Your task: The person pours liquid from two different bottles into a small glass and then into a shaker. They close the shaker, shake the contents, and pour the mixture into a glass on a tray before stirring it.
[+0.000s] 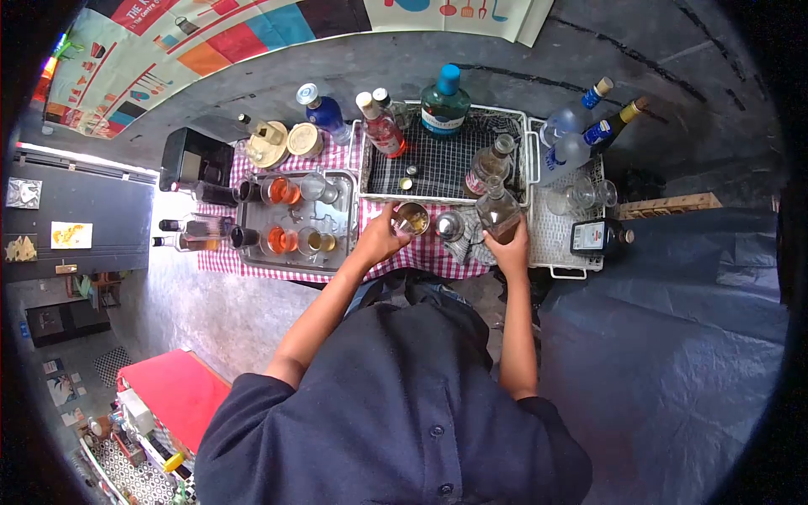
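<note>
My left hand (383, 241) is closed around a metal shaker cup (411, 220). Its open mouth faces the camera, and something yellowish shows inside. My right hand (510, 251) grips a clear glass bottle (498, 208) with brown liquid low in it. Between my hands is a shiny domed metal shaker top (449, 225), beside a crumpled grey striped cloth (468, 241). A small metal cap (406, 183) lies on the black mesh just beyond the cup. Another clear bottle (486, 167) with a label stands behind the one I hold.
A metal tray (296, 268) at left carries several glasses, some with orange drink. The white-rimmed rack (454, 200) holds a pink bottle (383, 128) and a teal bottle (445, 108). At right, a white basket (554, 259) bears glasses and a dark bottle (596, 236).
</note>
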A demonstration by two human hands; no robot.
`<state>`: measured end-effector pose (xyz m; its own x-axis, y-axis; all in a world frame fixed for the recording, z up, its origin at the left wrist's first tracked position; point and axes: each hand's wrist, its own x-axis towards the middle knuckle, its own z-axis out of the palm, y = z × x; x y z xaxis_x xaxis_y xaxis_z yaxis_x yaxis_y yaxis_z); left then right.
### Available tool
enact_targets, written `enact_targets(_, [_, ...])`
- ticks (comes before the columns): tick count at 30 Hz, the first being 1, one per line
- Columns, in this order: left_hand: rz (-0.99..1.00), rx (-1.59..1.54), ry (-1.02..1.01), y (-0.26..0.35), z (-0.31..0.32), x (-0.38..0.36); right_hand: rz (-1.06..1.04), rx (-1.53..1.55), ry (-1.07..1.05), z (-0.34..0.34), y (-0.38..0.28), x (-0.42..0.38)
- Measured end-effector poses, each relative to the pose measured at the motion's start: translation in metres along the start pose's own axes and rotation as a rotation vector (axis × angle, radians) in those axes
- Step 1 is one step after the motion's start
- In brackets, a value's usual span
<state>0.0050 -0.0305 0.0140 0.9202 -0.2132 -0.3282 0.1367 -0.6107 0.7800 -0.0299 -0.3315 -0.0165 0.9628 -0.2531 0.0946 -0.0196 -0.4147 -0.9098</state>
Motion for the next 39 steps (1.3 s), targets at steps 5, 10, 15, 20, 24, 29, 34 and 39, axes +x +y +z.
enact_targets(5, [0.038,0.116,0.018,-0.004,0.003,0.01,0.025,0.003,-0.025,-0.003,-0.001,-0.002])
enact_targets(10, [0.103,0.155,-0.009,-0.004,0.001,0.016,0.059,0.027,-0.014,-0.003,-0.001,-0.003])
enact_targets(15, [0.107,-0.043,-0.071,-0.003,-0.009,0.01,0.074,0.022,-0.026,-0.004,0.002,-0.003])
enact_targets(20, [0.158,-0.173,-0.025,-0.001,-0.018,-0.009,0.026,-0.018,-0.063,-0.015,-0.008,0.003])
enact_targets(24, [0.148,-0.358,0.011,-0.006,-0.026,-0.016,0.061,0.14,-0.11,-0.026,-0.018,-0.001])
enact_targets(29, [0.145,-0.56,0.014,0.005,-0.048,-0.029,-0.026,0.451,-0.146,-0.027,-0.043,-0.004])
enact_targets(34, [0.155,-0.73,0.01,0.017,-0.07,-0.038,-0.124,0.739,-0.344,-0.011,-0.108,0.006])
enact_targets(39, [0.205,-0.779,0.036,0.027,-0.098,-0.053,-0.111,1.009,-0.503,0.018,-0.162,0.012])
